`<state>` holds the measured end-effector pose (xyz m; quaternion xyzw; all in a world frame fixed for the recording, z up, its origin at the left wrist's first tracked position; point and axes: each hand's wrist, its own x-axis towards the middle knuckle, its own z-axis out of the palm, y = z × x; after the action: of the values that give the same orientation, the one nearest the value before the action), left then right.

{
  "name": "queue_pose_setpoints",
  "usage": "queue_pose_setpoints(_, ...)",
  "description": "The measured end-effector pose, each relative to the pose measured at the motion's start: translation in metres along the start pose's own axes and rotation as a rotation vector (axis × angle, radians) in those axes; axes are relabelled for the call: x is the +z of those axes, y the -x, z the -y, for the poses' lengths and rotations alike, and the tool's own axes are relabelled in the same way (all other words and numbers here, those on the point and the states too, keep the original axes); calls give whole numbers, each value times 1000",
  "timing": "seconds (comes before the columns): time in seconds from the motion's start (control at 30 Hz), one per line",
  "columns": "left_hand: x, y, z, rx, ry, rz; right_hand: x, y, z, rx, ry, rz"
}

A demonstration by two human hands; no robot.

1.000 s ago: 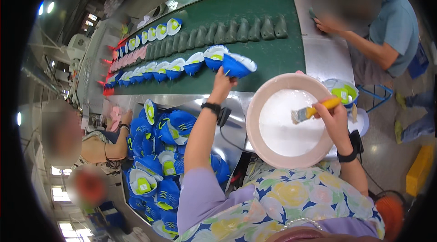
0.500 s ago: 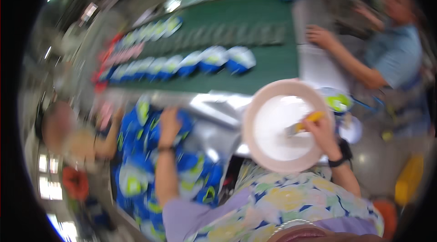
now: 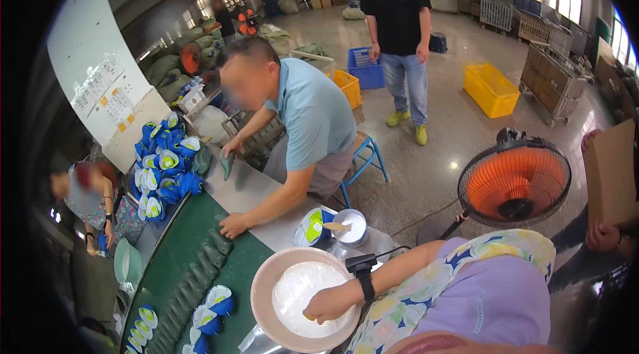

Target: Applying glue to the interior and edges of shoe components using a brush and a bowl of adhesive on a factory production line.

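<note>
My right hand (image 3: 333,303) is closed over a pale pink basin (image 3: 261,281) holding white material (image 3: 299,287). A bit of the yellow handle of a tool shows at its fingers; the rest is hidden by the hand. A dark band and a small black device sit on that wrist. My left hand is out of view. Just beyond the basin are a blue, white and lime shoe upper (image 3: 308,226) and a small white tub (image 3: 360,234) with a wooden-handled tool (image 3: 336,226) across it.
A green belt (image 3: 170,254) carries dark green soles (image 3: 193,281) and shoe uppers (image 3: 208,319). A co-worker in a light blue shirt (image 3: 319,114) reaches over its end, holding one sole. More uppers (image 3: 166,161) are heaped beyond. An orange fan (image 3: 512,184) stands at right.
My view has swung right and up, showing the room and the fan. The pile of uppers under my left hand has left the picture, as has that hand. My right hand stays over the basin.
</note>
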<state>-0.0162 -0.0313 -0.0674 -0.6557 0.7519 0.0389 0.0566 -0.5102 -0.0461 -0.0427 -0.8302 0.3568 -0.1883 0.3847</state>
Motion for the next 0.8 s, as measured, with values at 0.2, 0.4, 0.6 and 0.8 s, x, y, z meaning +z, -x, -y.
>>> queue_pose_setpoints(0.2,59,-1,-37,317,92,196,-6,-2,-6,-62,-197,-140)
queue_pose_setpoints(0.4,51,-7,-19,249,202,80,-13,6,-5,-104,-164,-221)
queue_pose_setpoints(0.6,24,-19,-44,136,258,16,-55,10,-5,-68,-161,-359)
queue_pose_setpoints(0.8,5,-39,-78,133,318,-29,-66,15,-7,-8,-186,-351)
